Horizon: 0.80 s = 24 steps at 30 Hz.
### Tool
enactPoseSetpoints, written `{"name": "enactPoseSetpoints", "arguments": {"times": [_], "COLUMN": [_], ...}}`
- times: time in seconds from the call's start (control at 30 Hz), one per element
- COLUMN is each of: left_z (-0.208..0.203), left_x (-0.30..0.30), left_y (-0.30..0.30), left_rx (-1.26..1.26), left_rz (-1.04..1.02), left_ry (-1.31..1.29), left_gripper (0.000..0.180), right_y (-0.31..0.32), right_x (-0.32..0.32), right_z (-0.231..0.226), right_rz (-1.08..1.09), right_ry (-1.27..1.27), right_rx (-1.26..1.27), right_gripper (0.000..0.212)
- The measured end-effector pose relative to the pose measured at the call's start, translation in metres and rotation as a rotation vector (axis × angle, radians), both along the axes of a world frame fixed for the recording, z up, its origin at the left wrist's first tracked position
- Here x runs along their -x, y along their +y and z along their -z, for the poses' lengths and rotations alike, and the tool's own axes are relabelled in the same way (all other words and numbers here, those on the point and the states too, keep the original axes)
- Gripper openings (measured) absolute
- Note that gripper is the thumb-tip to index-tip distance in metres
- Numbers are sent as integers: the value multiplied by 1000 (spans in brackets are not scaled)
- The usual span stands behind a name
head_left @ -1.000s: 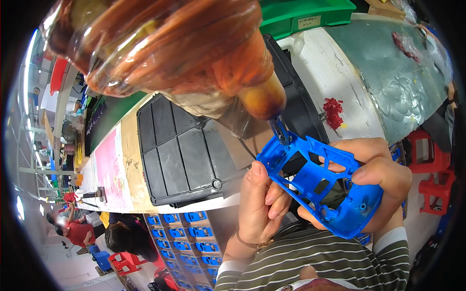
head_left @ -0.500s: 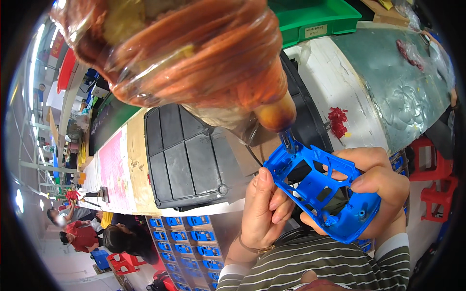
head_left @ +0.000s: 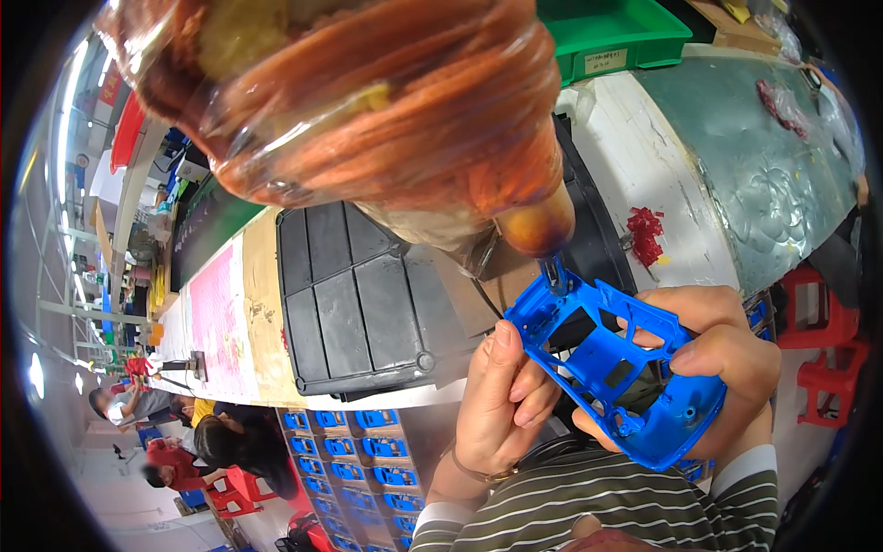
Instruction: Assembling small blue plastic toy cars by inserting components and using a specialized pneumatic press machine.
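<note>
A hollow blue plastic toy car body shell [head_left: 600,361], its inside facing up, is held between my two hands. My right hand [head_left: 722,354] is closed around its right end, thumb on the inner rim. At the left edge, my left hand [head_left: 504,391] is closed with its thumb pressed against the shell's side and the fingers curled. Above hangs a large tool wrapped in orange cloth and clear plastic [head_left: 395,120]. Its narrow metal tip [head_left: 554,274] reaches into the far end of the shell; the exact contact point is hidden.
Behind the shell lie a black ribbed tray [head_left: 354,304] and a brown cardboard piece [head_left: 451,285]. A green bin [head_left: 616,32] stands at the far side, with red scraps [head_left: 646,235] on the white surface. Several more blue shells fill a rack [head_left: 368,474] at lower left. Red stools [head_left: 814,308] stand right.
The wrapped tool and the shell appear slightly farther right in view, with the tip still inside the shell. My grip looks the same. People in the left background have shifted.
</note>
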State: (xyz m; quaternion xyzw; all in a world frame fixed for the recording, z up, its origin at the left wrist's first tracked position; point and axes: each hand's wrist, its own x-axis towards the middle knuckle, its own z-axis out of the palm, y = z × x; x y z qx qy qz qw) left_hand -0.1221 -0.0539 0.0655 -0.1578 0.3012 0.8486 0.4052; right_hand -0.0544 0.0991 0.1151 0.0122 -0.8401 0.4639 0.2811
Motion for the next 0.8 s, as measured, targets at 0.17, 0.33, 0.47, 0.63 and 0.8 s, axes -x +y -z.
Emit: {"name": "enactPoseSetpoints", "arguments": {"times": [0.17,0.33,0.47,0.63,0.8], "left_z": [4,3,2,3,1], "left_x": [3,4,5,5,5], "left_y": [-5,-5,-5,-7,-7], "left_rx": [-81,-85,-51,-95,-144], "left_rz": [35,41,41,28,17], "left_ry": [-12,-22,-59,-116,-168], "left_gripper": [32,31,31,31,31], "right_y": [1,3,5,9,10], "right_x": [-1,0,1,-1,0], "right_z": [2,2,1,3,3], "right_rz": [-48,-73,-85,-104,-107], "right_ry": [-38,-6,0,7,9], "right_rx": [9,-9,-26,-40,-54], "right_gripper": [26,26,26,26,26]}}
